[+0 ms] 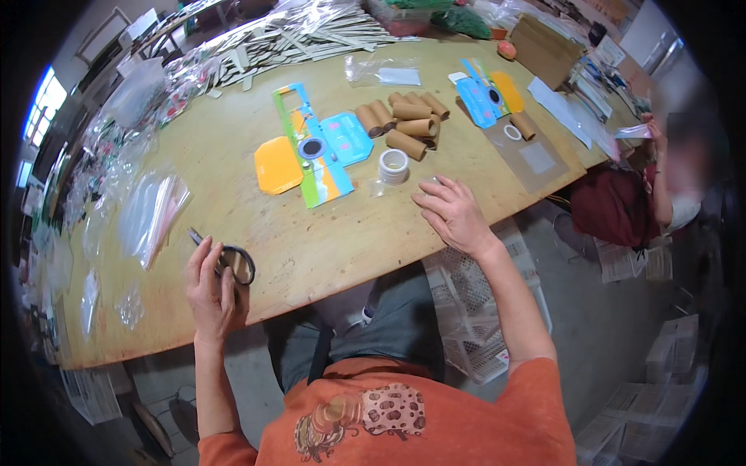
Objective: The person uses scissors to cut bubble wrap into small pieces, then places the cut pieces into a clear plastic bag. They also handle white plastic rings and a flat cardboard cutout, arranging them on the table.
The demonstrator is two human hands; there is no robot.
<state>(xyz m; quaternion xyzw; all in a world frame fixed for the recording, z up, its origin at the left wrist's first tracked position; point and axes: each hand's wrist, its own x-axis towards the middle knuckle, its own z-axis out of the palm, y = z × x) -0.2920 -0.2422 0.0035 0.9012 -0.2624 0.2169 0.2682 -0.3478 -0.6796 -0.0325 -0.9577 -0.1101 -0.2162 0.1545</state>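
While clamping black scissors in left hand just inside the surface's front edge, stretches right hand, palm-down, bent-fingered, past it; cannot tell right grip's closure.

- Orange shirt, its fabric slightly mottled
- Short sleeves, the right sleeve ending near the elbow
- Printed motif on the front: a pale, dark-spotted block beside brown and tan striped swirls
- Dark grey trousers
- Narrow black strap at the waist
- Left fingers and right fingers bare, like both forearms
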